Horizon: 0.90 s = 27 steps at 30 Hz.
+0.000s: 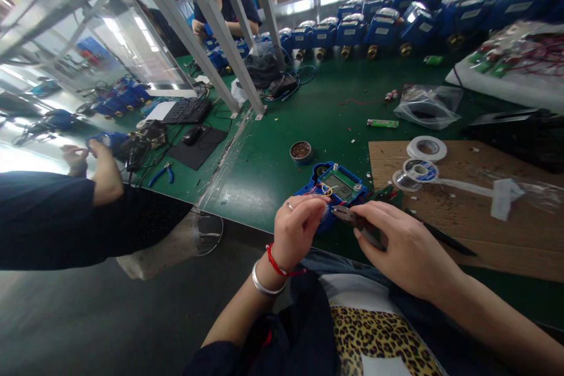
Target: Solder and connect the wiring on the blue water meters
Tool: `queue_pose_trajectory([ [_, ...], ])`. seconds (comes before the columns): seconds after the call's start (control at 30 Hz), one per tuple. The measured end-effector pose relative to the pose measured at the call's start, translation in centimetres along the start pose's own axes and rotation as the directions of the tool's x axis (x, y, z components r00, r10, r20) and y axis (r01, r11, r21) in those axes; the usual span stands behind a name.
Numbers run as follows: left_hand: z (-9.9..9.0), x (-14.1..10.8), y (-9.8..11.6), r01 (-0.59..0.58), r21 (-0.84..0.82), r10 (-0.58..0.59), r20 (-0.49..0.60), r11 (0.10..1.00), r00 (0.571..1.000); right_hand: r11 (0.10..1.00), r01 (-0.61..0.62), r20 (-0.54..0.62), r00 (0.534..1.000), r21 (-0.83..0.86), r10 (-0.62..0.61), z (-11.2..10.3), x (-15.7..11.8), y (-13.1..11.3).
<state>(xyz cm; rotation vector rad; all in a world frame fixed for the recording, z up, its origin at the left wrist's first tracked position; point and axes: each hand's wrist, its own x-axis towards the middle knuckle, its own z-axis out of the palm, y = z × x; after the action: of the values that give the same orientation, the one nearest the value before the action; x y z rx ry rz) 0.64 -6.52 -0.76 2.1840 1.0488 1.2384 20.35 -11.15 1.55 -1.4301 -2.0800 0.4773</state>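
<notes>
A blue meter housing lies at the table's front edge, its circuit board with a lit display facing up and thin coloured wires at its left side. My left hand is closed in a pinch over the housing's near left part, by the wires; what its fingertips hold is hidden. My right hand grips dark-handled pliers, whose jaws point left at my left fingertips. Just right of the housing, partly behind my right hand, lies a green-handled tool.
A small round tin stands behind the housing. On cardboard at right lie a tape roll and a solder spool. A green battery lies farther back. Blue meters line the rear. A co-worker's hand works at left.
</notes>
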Motion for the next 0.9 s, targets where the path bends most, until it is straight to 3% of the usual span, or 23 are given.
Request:
queue_pose_trajectory([
  [0.13, 0.2, 0.4, 0.4, 0.153, -0.067, -0.156, -0.029, 0.986, 0.987, 0.998, -0.042, -0.036, 0.999, -0.042, 0.041, 0.8, -0.1, 0.0],
  [0.3, 0.1, 0.4, 0.6, 0.232, -0.117, -0.236, -0.018, 0.966, 0.972, 0.996, -0.072, -0.078, 0.995, -0.057, 0.067, 1.6, 0.1, -0.1],
  [0.63, 0.3, 0.2, 0.4, 0.289, -0.139, -0.292, 0.0, 0.947, 0.956, 0.995, -0.1, -0.08, 0.992, -0.005, 0.099, 1.9, 0.5, -0.4],
  [0.9, 0.5, 0.6, 0.7, 0.236, -0.068, -0.238, -0.02, 0.969, 0.971, 0.991, -0.129, -0.097, 0.987, 0.028, 0.131, 2.1, 0.6, -0.3],
])
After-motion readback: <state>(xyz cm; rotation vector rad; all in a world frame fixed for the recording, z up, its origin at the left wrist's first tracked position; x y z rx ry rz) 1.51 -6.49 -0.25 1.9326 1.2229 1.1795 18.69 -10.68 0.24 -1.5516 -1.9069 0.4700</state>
